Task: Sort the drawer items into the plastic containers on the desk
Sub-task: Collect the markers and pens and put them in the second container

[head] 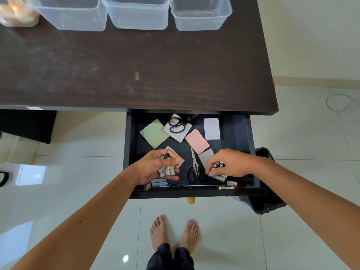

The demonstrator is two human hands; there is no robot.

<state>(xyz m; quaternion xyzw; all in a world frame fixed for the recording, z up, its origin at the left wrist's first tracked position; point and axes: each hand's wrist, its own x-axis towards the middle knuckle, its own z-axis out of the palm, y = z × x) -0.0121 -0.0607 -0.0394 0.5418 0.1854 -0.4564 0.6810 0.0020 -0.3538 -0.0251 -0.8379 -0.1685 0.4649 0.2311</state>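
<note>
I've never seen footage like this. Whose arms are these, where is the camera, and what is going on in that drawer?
No machine here: a person wears a camera on the head, looking down past both arms. The left hand grips several batteries; the right hand holds more batteries. Both are inside the open drawer, among sticky note pads and two scissors. On the desk above stand clear plastic containers, which look empty.

Your dark surface (136,75) carries three clear tubs (136,14) along its far edge and a jar (17,14) at far left.
</note>
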